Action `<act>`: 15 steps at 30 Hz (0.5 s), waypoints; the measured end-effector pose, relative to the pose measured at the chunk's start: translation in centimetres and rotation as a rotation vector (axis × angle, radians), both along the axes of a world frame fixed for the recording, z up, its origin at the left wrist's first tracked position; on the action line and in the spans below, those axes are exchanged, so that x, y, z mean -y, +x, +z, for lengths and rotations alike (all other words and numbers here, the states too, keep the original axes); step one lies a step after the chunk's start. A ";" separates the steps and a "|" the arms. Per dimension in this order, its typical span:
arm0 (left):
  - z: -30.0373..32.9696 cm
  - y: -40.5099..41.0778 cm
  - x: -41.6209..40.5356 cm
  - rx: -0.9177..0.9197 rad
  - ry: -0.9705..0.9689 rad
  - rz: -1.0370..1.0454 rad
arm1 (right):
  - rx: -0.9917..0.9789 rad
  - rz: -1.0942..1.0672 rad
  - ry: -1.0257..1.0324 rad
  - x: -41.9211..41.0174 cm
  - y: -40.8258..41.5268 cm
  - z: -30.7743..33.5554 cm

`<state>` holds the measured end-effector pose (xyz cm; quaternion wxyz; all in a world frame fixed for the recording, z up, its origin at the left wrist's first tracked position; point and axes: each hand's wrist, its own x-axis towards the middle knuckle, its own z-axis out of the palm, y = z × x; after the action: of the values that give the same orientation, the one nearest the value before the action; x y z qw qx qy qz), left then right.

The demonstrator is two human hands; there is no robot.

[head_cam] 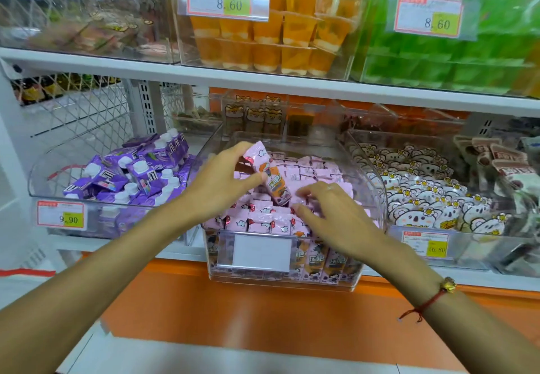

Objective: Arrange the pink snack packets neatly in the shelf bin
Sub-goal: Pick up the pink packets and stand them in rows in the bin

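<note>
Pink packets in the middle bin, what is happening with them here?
A person is tidying a clear shelf bin full of pink snack packets. The left hand pinches one packet lifted above the pile. The right hand rests with spread fingers on the packets near the front.
</note>
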<state>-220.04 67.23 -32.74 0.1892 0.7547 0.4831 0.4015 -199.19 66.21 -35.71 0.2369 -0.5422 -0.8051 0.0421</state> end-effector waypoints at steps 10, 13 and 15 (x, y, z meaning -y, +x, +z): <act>1.9 0.4 -1.1 -0.368 -0.044 -0.191 | 0.084 0.003 0.056 -0.1 -0.2 0.4; 0.3 1.8 -1.8 -0.558 -0.027 -0.211 | 0.087 0.005 0.070 0.0 -0.2 0.4; -0.8 1.9 -2.0 -0.506 0.005 -0.171 | 0.087 0.010 0.068 0.1 -0.2 0.4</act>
<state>-218.17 69.19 -33.52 0.0939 0.8695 0.4487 0.1838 -199.43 66.13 -35.36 0.2199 -0.5312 -0.8182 -0.0077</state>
